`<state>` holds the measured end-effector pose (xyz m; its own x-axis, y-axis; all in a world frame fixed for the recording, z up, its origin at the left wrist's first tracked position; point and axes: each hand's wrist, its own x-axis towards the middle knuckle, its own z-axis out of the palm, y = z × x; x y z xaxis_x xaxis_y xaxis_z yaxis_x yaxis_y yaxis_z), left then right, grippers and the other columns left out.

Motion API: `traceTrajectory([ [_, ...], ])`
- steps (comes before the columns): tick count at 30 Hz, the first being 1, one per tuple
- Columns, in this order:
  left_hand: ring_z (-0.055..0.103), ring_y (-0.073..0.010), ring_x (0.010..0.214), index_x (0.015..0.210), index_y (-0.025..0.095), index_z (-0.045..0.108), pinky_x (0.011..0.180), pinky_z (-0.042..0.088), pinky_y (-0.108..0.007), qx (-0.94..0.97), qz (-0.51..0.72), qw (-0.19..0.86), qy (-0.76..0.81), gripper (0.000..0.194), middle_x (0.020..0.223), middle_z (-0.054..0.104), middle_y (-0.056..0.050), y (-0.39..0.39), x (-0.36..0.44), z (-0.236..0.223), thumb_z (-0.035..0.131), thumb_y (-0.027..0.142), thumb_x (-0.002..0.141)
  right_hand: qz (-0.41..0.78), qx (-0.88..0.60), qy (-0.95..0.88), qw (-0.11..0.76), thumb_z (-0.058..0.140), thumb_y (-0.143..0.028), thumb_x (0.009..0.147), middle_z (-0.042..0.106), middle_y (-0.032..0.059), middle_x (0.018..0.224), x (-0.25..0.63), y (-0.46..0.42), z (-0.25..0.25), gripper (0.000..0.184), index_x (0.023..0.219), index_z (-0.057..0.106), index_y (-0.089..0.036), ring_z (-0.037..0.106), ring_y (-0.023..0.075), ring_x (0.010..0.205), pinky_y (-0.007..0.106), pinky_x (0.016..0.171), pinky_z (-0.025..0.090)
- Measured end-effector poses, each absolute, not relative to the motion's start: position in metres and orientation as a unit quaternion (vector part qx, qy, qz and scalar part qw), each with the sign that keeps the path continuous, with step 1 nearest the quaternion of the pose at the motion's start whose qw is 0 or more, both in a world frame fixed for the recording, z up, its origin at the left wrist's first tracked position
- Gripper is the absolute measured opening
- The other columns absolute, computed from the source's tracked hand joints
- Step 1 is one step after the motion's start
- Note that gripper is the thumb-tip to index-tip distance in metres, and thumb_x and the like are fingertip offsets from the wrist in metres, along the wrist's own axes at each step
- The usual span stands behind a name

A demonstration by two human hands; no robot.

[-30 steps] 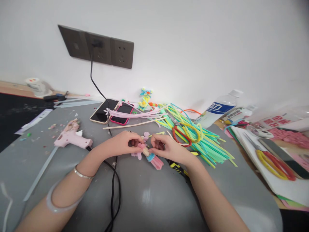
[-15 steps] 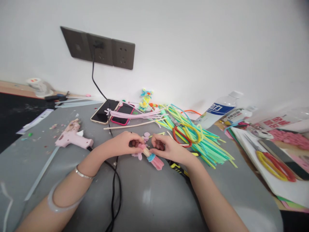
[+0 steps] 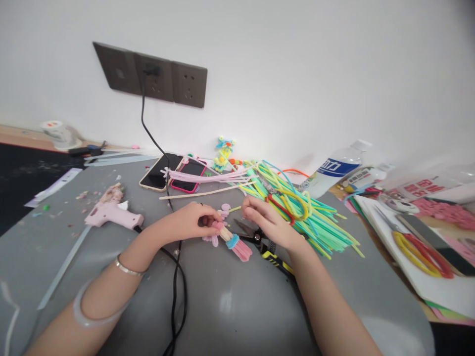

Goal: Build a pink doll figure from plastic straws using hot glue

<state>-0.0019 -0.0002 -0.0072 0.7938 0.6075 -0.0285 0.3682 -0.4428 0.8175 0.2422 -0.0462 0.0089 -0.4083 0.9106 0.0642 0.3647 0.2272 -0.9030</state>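
Pinching, thumb against fingers: left hand (image 3: 196, 220), closed on the upper end of one fuzzy craft piece (image 3: 232, 241), pink and cream with blue band, its pink end slanting down and right of the grip. Right hand (image 3: 270, 222): right of that grip, apart from the piece, fingers curled; whether the fingertips meet cannot be told. Cutters (image 3: 273, 258), black and yellow: right of the grip, partly under the right hand, blades parted. Bundle of green and yellow stems (image 3: 328, 227): farther right. Lilac stems (image 3: 208, 176): beyond the grip, lying across a pink-edged phone (image 3: 185, 182). Glue gun (image 3: 115, 214), pink: left of the grip, well apart. Black cable (image 3: 173, 296): running below the left wrist.
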Motion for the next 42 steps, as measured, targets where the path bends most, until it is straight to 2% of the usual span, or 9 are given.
traceTrajectory([
  [3, 0.061, -0.0169, 0.075, 0.102, 0.015, 0.073, 0.067, 0.044, -0.023, 0.84, 0.134, 0.437, 0.292, 0.027, 0.082, 0.07, -0.004, -0.0004, -0.0016, -0.0075, 0.061, 0.034, 0.085, 0.429, -0.448, -0.714, 0.326, 0.048, -0.054, 0.096, 0.043, -0.0023, 0.073, 0.2435, -0.045, 0.0071, 0.036, 0.081, 0.047, -0.021, 0.041, 0.0138, 0.065, 0.026, 0.059, 0.035],
  [8, 0.062, -0.0174, 0.077, 0.103, 0.016, 0.072, 0.068, 0.044, -0.024, 0.839, 0.136, 0.435, 0.296, 0.027, 0.084, 0.07, -0.004, -0.0007, -0.0015, -0.0074, 0.063, 0.032, 0.084, 0.428, -0.445, -0.75, 0.238, 0.053, -0.051, 0.094, 0.047, -0.0017, 0.071, 0.2396, -0.0442, 0.0041, 0.035, 0.081, 0.052, -0.019, 0.041, 0.0141, 0.066, 0.026, 0.059, 0.034],
  [15, 0.061, -0.0164, 0.076, 0.102, 0.015, 0.072, 0.068, 0.044, -0.023, 0.84, 0.138, 0.436, 0.292, 0.025, 0.084, 0.07, -0.004, -0.0011, -0.0013, -0.0066, 0.063, 0.029, 0.083, 0.448, -0.442, -0.73, 0.265, 0.049, -0.054, 0.096, 0.044, -0.0035, 0.067, 0.2388, -0.045, 0.0071, 0.039, 0.079, 0.051, -0.019, 0.039, 0.0118, 0.062, 0.025, 0.057, 0.033],
  [25, 0.062, -0.0168, 0.075, 0.103, 0.016, 0.072, 0.068, 0.044, -0.024, 0.838, 0.131, 0.445, 0.288, 0.026, 0.082, 0.07, -0.004, -0.0002, -0.0016, -0.0081, 0.063, 0.03, 0.083, 0.489, -0.44, -0.707, 0.259, 0.042, -0.059, 0.097, 0.038, -0.0047, 0.064, 0.2419, -0.0466, 0.0069, 0.044, 0.077, 0.046, -0.02, 0.035, 0.0118, 0.057, 0.025, 0.052, 0.029],
  [42, 0.061, -0.0168, 0.077, 0.1, 0.016, 0.072, 0.068, 0.044, -0.023, 0.84, 0.13, 0.437, 0.295, 0.025, 0.084, 0.07, -0.004, -0.0018, -0.0013, -0.0049, 0.063, 0.031, 0.083, 0.485, -0.43, -0.717, 0.257, 0.047, -0.052, 0.098, 0.042, -0.0039, 0.069, 0.2399, -0.0463, 0.0058, 0.036, 0.084, 0.052, -0.019, 0.036, 0.0113, 0.059, 0.025, 0.054, 0.031],
])
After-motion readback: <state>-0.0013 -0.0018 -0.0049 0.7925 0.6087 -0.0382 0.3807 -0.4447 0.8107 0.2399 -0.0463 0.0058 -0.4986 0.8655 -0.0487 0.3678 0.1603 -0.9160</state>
